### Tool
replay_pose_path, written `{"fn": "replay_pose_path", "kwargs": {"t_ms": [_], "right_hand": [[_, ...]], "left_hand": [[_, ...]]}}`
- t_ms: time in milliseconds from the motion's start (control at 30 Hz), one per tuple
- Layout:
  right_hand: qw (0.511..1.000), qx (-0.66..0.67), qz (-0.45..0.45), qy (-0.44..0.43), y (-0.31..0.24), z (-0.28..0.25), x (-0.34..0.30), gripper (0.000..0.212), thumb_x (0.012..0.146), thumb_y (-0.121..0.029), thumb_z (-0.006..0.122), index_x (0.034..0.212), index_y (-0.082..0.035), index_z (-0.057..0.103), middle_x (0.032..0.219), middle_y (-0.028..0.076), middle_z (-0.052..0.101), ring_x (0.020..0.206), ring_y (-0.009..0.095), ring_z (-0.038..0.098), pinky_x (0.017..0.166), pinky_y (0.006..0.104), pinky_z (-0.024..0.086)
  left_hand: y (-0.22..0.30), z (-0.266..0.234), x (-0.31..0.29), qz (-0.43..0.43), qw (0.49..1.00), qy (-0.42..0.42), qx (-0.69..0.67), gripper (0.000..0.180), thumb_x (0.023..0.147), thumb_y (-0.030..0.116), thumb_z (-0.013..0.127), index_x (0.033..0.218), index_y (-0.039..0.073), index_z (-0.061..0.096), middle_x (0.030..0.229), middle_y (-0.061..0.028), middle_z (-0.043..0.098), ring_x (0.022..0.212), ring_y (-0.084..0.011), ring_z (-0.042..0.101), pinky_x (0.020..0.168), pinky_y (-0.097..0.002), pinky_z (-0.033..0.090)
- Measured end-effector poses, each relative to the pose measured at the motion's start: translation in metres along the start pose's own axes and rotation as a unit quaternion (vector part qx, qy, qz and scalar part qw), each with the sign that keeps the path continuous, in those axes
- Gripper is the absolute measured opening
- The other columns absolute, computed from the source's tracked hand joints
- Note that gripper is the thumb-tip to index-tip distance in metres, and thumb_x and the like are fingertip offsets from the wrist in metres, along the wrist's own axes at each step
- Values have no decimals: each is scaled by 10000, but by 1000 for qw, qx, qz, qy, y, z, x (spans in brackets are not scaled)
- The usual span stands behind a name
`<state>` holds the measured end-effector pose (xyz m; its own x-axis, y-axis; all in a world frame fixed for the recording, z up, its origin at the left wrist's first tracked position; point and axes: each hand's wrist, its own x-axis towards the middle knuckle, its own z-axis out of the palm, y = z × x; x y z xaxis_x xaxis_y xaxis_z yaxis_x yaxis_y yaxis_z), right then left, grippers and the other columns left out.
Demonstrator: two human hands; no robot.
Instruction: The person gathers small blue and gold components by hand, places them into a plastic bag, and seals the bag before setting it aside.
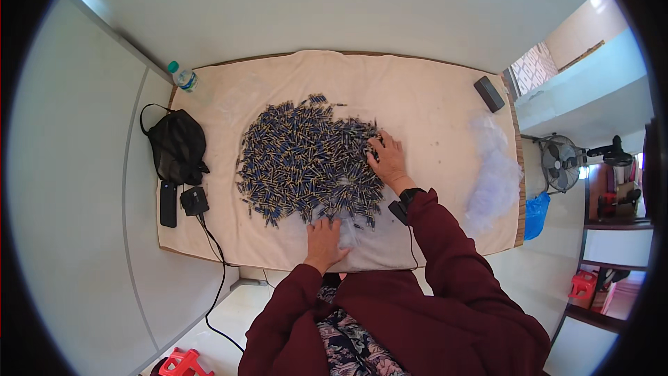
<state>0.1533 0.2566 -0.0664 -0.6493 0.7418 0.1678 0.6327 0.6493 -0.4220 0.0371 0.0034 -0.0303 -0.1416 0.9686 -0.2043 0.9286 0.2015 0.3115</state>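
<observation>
A broad heap of small slim cylinders (292, 157), dark blue with gold-coloured ends, covers the middle of the cloth. At its right edge my right hand (387, 159) touches the pieces with fingers apart, and I see nothing held in it. My left hand (324, 242) lies at the near edge of the heap, fingers stretched out. Under and beside it is a clear plastic bag (350, 232), partly hidden by the hand and the pieces. A dark band sits on my right wrist.
The cream cloth (431, 97) covers the table. On its left lie a water bottle (183, 76), black bag (177, 146), black phone-like slab (168, 203) and cabled black box (195, 200). To the right are crumpled clear plastic (492, 181) and a dark case (489, 94).
</observation>
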Motion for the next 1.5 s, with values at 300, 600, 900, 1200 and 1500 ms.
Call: {"fn": "replay_pose_path", "kwargs": {"t_ms": [300,600,900,1200,1500], "right_hand": [[997,11,52,61,-46,22,-90,489,789,-239,643,1231,-79,509,1346,195,398,1271,417,342,1057,567,246],[987,-66,-142,32,-82,34,-128,470,795,-274,620,1238,-143,536,1456,144,344,1348,374,292,1079,606,203],[988,-69,-136,-21,4,-3,-86,391,733,-254,685,1103,-182,580,1455,209,321,1366,399,258,1100,588,197],[998,-23,-37,-35,26,-7,-51,627,816,-229,661,1387,-216,403,1466,170,301,1358,409,245,1098,554,207],[995,-40,-22,-90,22,-8,-46,668,831,-192,646,1425,-224,343,1445,171,307,1350,407,242,1096,544,218]], "left_hand": [[-18,6,-1,-14,999,24,32,896,518,485,825,1241,86,477,1030,-117,506,998,-311,474,836,-449,348],[-3,14,2,31,999,-1,44,872,599,455,789,1291,48,449,1095,-132,484,1039,-313,460,906,-472,330],[-9,22,7,105,993,61,1,870,633,441,741,1331,30,422,1171,-165,465,1063,-354,417,950,-491,307],[-27,59,3,119,983,133,-39,875,635,444,716,1354,60,398,1191,-172,440,1141,-386,382,1022,-538,254],[-32,60,-2,110,986,122,-39,863,629,456,717,1338,70,411,1191,-169,428,1141,-371,383,1036,-556,253]]}}
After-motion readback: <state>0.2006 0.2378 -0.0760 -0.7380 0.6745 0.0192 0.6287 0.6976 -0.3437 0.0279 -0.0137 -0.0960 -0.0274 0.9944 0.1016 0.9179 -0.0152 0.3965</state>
